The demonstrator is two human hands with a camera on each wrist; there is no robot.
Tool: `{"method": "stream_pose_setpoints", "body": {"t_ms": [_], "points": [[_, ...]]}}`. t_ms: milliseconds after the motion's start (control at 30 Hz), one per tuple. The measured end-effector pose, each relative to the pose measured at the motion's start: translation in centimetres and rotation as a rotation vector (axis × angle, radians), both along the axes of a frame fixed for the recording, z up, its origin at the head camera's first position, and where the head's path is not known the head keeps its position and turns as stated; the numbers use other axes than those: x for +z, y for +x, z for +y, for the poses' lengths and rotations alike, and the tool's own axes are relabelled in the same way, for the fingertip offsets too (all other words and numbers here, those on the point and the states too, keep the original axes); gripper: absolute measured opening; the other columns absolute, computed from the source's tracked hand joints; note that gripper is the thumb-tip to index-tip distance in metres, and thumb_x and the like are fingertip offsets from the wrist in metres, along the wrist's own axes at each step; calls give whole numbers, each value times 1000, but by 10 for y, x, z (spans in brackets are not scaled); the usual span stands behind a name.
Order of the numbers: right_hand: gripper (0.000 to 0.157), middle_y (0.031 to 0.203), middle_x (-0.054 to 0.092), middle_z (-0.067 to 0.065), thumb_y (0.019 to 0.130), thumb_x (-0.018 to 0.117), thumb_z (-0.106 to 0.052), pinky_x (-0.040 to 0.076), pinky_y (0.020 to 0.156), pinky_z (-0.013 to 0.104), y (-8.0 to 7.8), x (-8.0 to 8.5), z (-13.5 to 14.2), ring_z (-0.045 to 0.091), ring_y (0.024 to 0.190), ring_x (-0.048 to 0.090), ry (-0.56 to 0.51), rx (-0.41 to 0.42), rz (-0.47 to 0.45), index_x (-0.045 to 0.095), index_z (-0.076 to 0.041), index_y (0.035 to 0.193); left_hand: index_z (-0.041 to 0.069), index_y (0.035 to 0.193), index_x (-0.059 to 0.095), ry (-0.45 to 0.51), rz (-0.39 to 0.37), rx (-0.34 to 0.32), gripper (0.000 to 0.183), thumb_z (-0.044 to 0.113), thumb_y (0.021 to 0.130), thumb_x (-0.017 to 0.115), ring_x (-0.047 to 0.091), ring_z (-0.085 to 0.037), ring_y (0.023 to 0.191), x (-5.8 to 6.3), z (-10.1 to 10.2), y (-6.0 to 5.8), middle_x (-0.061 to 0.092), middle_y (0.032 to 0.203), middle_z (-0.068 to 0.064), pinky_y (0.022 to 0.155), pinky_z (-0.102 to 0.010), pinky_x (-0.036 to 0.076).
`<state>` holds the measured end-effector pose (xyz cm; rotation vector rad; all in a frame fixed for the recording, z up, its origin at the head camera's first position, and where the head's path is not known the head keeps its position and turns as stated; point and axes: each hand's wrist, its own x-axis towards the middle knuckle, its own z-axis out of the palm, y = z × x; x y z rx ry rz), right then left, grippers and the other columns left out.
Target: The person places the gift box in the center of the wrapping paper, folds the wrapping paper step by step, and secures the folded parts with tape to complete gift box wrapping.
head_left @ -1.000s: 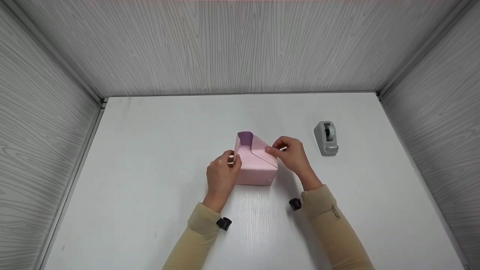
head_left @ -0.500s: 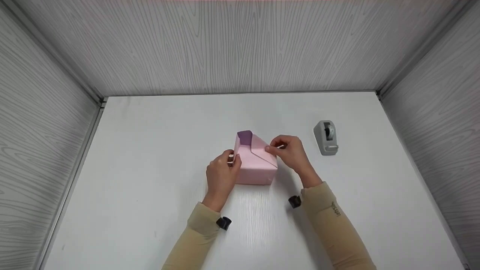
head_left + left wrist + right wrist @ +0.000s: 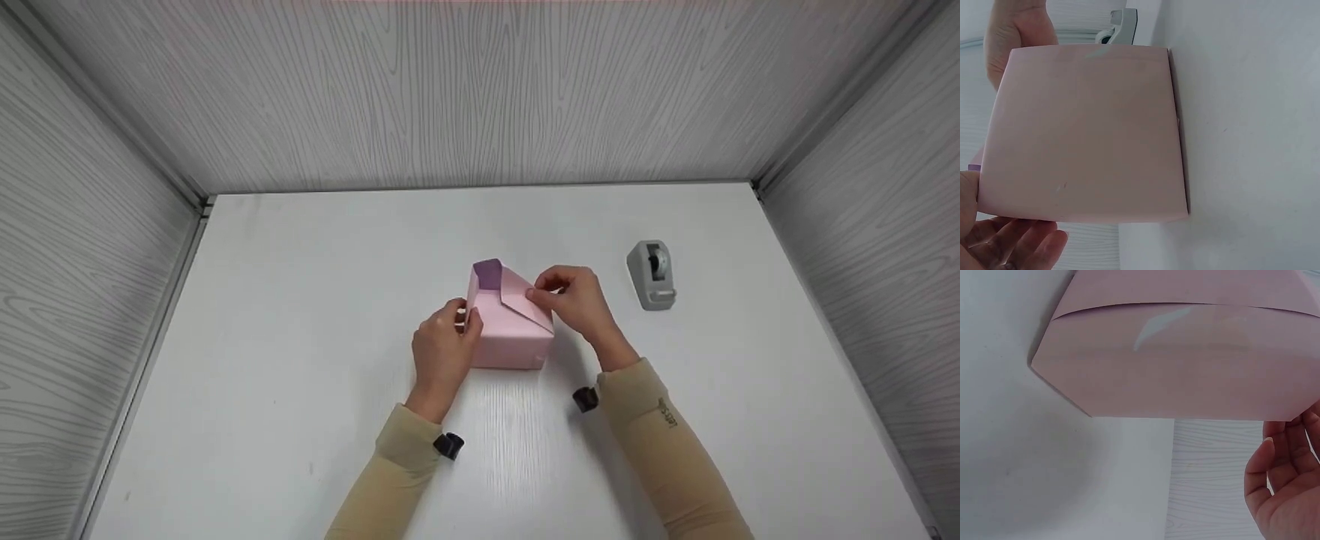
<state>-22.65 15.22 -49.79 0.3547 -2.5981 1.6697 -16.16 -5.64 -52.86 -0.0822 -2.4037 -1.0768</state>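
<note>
A pink paper box (image 3: 513, 351) stands on the white table between the hands. A slanted flap (image 3: 516, 287) lies folded over its top on the right, and a darker purple inside face (image 3: 488, 276) shows at the far left corner. My left hand (image 3: 444, 349) grips the left side, thumb on the near face and fingers behind; the left wrist view shows these fingers (image 3: 1027, 242) under the box edge. With thumb and index finger, my right hand (image 3: 576, 301) pinches the flap's right edge. In the right wrist view, a shiny strip of clear tape (image 3: 1162, 325) crosses a slit on the box.
A grey tape dispenser (image 3: 652, 279) with a roll in it stands on the table (image 3: 300, 300), right of and beyond the right hand. Grey wood-grain panels (image 3: 480, 97) wall in the back and both sides.
My right hand has shifted slightly left and away from me, and the flap and purple corner have leaned a little left with it. The left hand stays in place.
</note>
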Motion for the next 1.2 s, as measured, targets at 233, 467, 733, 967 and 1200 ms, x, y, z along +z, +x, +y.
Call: {"method": "stream_pose_setpoints", "body": {"t_ms": [233,467,733,967,1200], "points": [[11,75,66,3,79,82,-9,46,63,27,-2,8,-7,18,72,57,-29,27,4,72,-5,79,-1,98,72,-1,-5,-4,20,17,91,65,70,-18,69,0,1,1,73,83,-10,59,-33,57],[9,74,66,3,80,81,-8,45,65,29,-4,17,-17,19,73,57,-66,50,14,72,-4,79,0,97,72,6,-8,-3,20,18,91,65,70,-17,69,0,0,1,73,84,-10,59,-32,57],[9,76,65,2,82,78,-6,44,68,31,-7,25,-26,17,73,56,-70,69,9,71,0,83,0,97,72,13,-15,-2,20,18,91,65,70,-17,68,1,0,1,73,84,-10,60,-33,57],[7,80,65,9,85,73,0,43,68,31,1,44,-34,20,74,54,-61,82,34,68,4,85,1,97,72,11,-16,0,19,18,91,65,70,-17,68,1,0,1,73,83,-10,59,-33,57],[5,79,65,2,86,74,-10,43,67,28,-9,34,-32,16,74,56,-73,103,50,71,-6,86,0,99,72,4,-20,-1,20,17,91,65,70,-17,69,1,0,1,73,84,-10,59,-33,57]]}}
